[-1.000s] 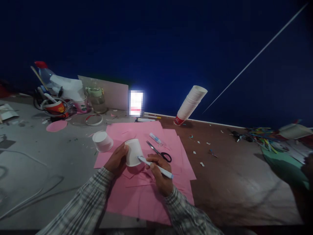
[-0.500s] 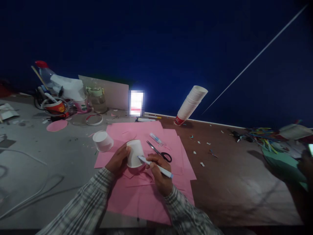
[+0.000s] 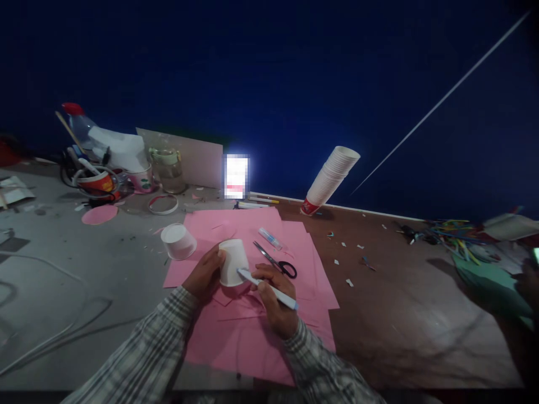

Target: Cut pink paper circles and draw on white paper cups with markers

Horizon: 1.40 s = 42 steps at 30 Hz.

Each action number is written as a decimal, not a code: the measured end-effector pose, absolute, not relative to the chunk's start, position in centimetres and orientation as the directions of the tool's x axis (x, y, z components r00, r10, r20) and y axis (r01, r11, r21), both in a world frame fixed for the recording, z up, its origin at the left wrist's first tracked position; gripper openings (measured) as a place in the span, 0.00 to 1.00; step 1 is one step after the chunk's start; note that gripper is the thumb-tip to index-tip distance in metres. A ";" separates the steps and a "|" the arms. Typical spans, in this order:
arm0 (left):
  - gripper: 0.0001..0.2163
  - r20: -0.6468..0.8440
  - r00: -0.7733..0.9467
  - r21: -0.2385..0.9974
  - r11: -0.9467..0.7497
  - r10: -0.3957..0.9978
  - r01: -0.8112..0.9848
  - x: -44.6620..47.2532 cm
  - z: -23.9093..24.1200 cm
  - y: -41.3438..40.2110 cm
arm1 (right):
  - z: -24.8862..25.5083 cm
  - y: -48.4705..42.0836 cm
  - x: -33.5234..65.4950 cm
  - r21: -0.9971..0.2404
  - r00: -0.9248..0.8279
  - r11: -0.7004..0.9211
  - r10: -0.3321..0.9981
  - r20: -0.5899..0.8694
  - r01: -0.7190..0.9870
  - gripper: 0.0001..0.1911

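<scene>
My left hand (image 3: 206, 273) grips a white paper cup (image 3: 232, 261) by its left side, over the pink paper sheets (image 3: 261, 348). In my right hand (image 3: 273, 297) is a white marker (image 3: 275, 294) with a pale blue end, its tip touching the lower right of the cup's side. Black-handled scissors (image 3: 275, 261) lie on the paper just beyond my right hand, with a small clear-and-blue tube (image 3: 270, 238) above them. To the left, a second white cup (image 3: 179, 242) stands upside down at the paper's edge.
A tall stack of paper cups (image 3: 330, 180) leans by the blue wall. At the back left are a pen cup (image 3: 99, 184), a glass jar (image 3: 167, 171) and a pink paper disc (image 3: 100, 214). Coloured wires (image 3: 457, 238) lie at right, near another person's hand (image 3: 528, 283).
Both hands keep nearly the same pose, the marker tip still against the cup. The whole view has shifted very slightly.
</scene>
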<state>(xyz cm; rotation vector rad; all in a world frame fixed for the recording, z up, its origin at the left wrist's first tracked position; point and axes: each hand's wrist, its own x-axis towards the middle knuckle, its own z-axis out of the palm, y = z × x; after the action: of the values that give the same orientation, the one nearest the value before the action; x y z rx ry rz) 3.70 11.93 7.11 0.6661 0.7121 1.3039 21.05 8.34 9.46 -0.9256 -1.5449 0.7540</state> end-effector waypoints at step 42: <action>0.24 -0.114 0.101 0.788 0.152 0.988 -0.596 3.6 7.2 12.1 | 9.5 8.6 20.8 -0.888 -0.084 0.447 0.894 0.439 0.110 0.09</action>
<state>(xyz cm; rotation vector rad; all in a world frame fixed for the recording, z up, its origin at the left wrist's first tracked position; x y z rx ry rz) 3.64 12.10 7.17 0.6588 0.7490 1.3041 20.75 8.56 9.51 -0.9194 -1.5253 0.8366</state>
